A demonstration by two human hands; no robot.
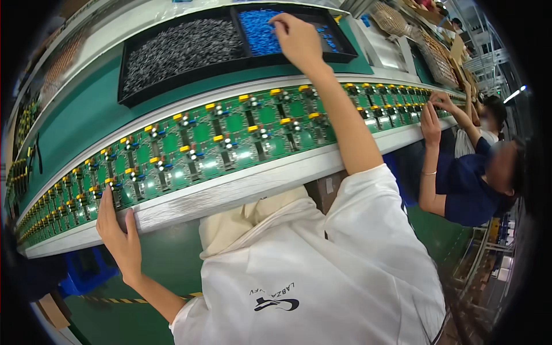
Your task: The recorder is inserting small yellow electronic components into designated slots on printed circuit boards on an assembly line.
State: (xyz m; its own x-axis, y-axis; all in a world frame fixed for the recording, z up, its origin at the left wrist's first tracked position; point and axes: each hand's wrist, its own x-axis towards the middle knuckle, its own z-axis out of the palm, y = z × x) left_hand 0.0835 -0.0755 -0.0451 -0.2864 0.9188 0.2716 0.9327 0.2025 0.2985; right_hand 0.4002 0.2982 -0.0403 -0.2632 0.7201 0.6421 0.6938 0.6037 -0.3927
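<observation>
Lying in a black tray (343, 56), small blue parts (260, 31) are reached by the right hand (300, 45), bunched at its tips; whether any is pinched cannot be told. The left hand (119, 238), thumb spread, is placed at the edge of green circuit boards (233, 122).
</observation>
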